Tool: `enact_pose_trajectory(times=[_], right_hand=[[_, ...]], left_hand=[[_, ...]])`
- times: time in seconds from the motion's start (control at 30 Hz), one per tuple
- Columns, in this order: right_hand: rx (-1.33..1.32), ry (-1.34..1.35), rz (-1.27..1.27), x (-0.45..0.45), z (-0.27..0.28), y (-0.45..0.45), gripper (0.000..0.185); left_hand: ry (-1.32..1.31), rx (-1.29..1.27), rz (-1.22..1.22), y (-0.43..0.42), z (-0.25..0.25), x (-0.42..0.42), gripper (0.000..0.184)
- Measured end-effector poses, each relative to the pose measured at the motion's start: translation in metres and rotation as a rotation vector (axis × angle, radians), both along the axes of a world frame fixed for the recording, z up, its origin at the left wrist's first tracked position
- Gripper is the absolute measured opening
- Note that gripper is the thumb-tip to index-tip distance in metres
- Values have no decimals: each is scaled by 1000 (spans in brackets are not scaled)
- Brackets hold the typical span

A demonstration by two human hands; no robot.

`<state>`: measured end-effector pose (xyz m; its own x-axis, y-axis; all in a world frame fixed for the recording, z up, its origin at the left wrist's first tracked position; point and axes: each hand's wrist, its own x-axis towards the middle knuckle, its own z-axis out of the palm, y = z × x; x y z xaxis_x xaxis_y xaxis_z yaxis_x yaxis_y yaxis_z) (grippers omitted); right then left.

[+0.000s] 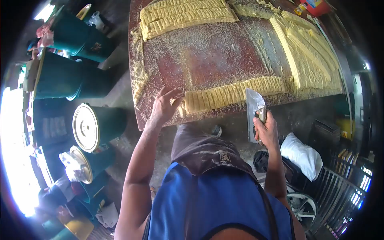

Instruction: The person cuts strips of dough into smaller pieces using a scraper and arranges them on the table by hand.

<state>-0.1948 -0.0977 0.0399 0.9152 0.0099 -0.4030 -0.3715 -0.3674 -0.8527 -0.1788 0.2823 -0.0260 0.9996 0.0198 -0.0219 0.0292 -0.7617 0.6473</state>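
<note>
A long row of cut yellow dough-like pieces (232, 93) lies along the near edge of the dark red table (172, 68). At the row's left end is my left hand (165, 105), fingers apart and holding nothing. My right hand (265, 130) is wrapped round the handle of a wide flat metal blade (252, 110), held upright at the table's near edge, by the right part of the row. More cut rows (186, 16) lie at the far left of the table. Long yellow strips (308, 52) are piled on its right side.
Yellow crumbs cover much of the tabletop. Green bins, one with a cream lid (85, 127), stand to the left. A red container (316, 6) is at the far right corner. A white sack (301, 156) and a spoked wheel (302, 208) are at the lower right.
</note>
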Motion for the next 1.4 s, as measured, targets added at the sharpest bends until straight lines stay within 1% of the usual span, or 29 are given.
enact_pose_trajectory(times=[0.07, 0.1, 0.13, 0.2, 0.27, 0.33, 0.37, 0.4, 0.47, 0.6, 0.63, 0.67, 0.73, 0.8, 0.83, 0.87, 0.9, 0.93, 0.97, 1.0, 1.07, 1.13, 1.17, 1.23, 1.27, 1.3, 1.33, 1.37, 1.4], right_hand=[[32, -30, 12, 2, 1, -6, 24], [29, -38, 16, 4, 0, -7, 25], [29, -40, 14, 5, 2, -6, 25], [-20, -53, -3, 9, 7, 0, 26], [-25, -71, -27, 10, 13, 8, 26], [-36, -83, -52, 9, 17, 14, 26], [-53, -108, -58, 8, 18, 16, 25], [-70, -130, -64, 7, 19, 18, 25], [-85, -126, -89, 7, 24, 23, 24], [-115, -108, -96, 14, 26, 28, 23], [-118, -112, -99, 18, 25, 31, 23], [-122, -93, -77, 23, 25, 32, 22], [-150, -73, -71, 31, 27, 31, 22], [-259, -126, -3, 41, 35, 24, 24], [-241, -164, -11, 47, 40, 20, 26], [-219, -196, -10, 52, 45, 13, 27], [-242, -226, -7, 58, 43, -1, 28], [-246, -251, -31, 67, 42, -15, 28], [-233, -214, -75, 76, 39, -29, 24], [-215, -173, -112, 85, 36, -42, 19], [-239, -199, -100, 108, 30, -73, 20], [-263, -251, -71, 131, 14, -110, 31], [-249, -274, -63, 150, 6, -131, 31], [-321, -376, -1, 167, -13, -166, 27], [-308, -359, -2, 176, -11, -177, 27], [-306, -334, 6, 188, 1, -186, 28], [-305, -304, 18, 200, 12, -197, 30], [-364, -221, 36, 213, 19, -209, 36], [-403, -311, 59, 224, 16, -224, 38]], left_hand=[[-85, 81, -87, -5, 0, 4, 29], [-19, 14, -117, -6, -3, 8, 32], [-22, 13, -119, -8, -6, 11, 32], [89, -19, -82, -8, -8, 19, 30], [53, 4, -109, -4, -8, 20, 26], [182, -208, -57, 6, -7, 18, 25], [234, -333, 61, 15, -9, 18, 26], [209, -320, 71, 28, -4, 19, 27], [316, -225, 6, 52, 9, 19, 29], [276, -194, -102, 42, 0, 15, 23], [178, -142, -190, 35, -4, 15, 24], [255, -144, -152, 33, -12, 15, 25], [175, -40, -180, 28, -12, 17, 24], [186, -80, -155, 22, -1, 27, 24], [172, -146, -126, 27, -5, 37, 25], [169, -209, -93, 25, -7, 54, 27], [139, -213, -124, 12, 2, 81, 27], [179, -192, -49, 0, 18, 106, 31], [226, -166, 36, -12, 30, 128, 35], [213, -158, 29, -27, 29, 152, 35], [64, -173, -54, -69, 16, 213, 37], [125, -216, -135, -121, 1, 269, 36], [108, -166, -147, -152, 3, 298, 33], [102, -81, -216, -205, -1, 347, 30], [97, -59, -271, -229, -3, 377, 30], [57, -105, -242, -252, 0, 404, 29], [22, -154, -209, -274, 4, 428, 29], [146, -231, -132, -299, 50, 436, 31], [-118, -153, -57, -318, 59, 445, 39]])
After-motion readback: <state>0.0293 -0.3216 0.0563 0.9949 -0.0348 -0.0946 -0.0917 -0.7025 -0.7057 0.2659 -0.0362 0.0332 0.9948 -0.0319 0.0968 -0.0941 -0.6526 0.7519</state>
